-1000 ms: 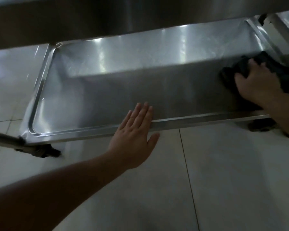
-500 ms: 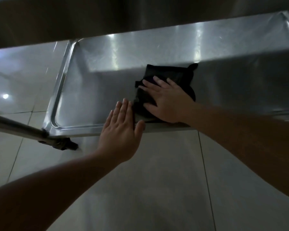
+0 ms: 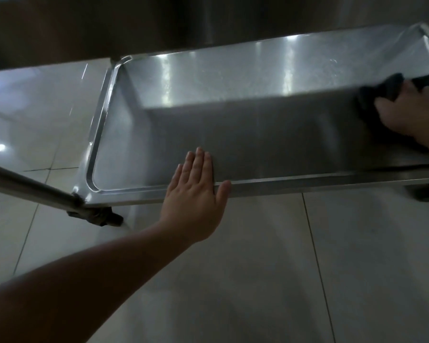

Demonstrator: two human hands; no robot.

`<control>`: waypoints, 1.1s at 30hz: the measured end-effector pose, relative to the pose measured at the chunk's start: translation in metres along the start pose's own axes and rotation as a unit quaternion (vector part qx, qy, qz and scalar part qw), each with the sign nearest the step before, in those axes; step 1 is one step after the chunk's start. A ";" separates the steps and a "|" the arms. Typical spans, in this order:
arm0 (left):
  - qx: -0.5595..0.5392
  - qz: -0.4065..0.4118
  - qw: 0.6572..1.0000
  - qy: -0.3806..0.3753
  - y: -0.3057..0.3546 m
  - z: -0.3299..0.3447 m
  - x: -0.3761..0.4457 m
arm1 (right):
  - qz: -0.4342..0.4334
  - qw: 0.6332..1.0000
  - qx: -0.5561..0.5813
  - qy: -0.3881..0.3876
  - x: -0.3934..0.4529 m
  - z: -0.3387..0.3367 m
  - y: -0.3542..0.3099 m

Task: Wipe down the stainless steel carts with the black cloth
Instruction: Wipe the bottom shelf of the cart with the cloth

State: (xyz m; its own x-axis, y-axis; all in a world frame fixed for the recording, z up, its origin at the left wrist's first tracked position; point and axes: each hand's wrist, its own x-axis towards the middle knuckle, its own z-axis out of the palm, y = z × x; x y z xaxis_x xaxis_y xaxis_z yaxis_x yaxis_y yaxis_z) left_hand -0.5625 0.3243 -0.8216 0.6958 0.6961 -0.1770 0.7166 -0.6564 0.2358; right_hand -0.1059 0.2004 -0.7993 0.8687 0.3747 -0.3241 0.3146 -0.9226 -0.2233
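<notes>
The stainless steel cart's bottom shelf (image 3: 233, 134) fills the middle of the view, low above the floor, with a raised rim all round. My left hand (image 3: 196, 191) lies flat with straight fingers over the shelf's front rim, left of centre. At the far right, my right hand (image 3: 406, 115) presses the crumpled black cloth (image 3: 382, 92) onto the shelf surface; the hand is blurred and partly cut off by the frame edge. Cloth pokes out beyond the fingers.
An upper shelf (image 3: 159, 23) of the cart overhangs at the top, dark. A steel leg (image 3: 27, 186) slants in from the left to the front-left corner, with a black caster (image 3: 97, 216) beneath. Another caster (image 3: 426, 191) sits at the right. Pale glossy floor tiles (image 3: 282, 268) surround the cart.
My right hand has swept the black cloth from the shelf's middle, beside my left hand, back to the far right end. My left hand stays on the front rim.
</notes>
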 end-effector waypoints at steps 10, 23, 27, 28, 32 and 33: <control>0.008 -0.011 1.000 -0.007 0.002 -0.002 0.002 | -0.445 0.888 -0.100 -0.065 -0.149 0.098 -0.247; 0.022 -0.006 1.000 0.009 -0.046 -0.014 -0.018 | -0.307 0.946 -0.103 -0.032 -0.132 0.035 -0.018; 0.016 -0.048 0.998 0.040 -0.090 -0.022 -0.034 | -0.203 0.973 -0.109 -0.006 -0.149 0.065 -0.051; 0.022 -0.058 0.997 0.047 -0.101 -0.024 -0.039 | -0.209 0.972 -0.111 -0.001 -0.157 0.074 -0.069; 0.023 -0.105 0.992 0.064 -0.133 -0.032 -0.049 | -0.322 0.942 -0.099 -0.002 -0.211 0.120 -0.164; 0.008 -0.112 0.992 0.063 -0.135 -0.034 -0.048 | -0.355 0.929 -0.102 -0.008 -0.226 0.131 -0.190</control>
State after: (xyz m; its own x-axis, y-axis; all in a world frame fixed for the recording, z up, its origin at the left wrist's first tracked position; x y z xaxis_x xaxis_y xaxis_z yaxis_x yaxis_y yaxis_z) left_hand -0.6949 0.3892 -0.8128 0.5083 0.8550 -0.1027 0.8539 -0.4850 0.1888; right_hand -0.4121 0.3031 -0.8045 0.4094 0.8954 -0.1750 0.8738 -0.4400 -0.2069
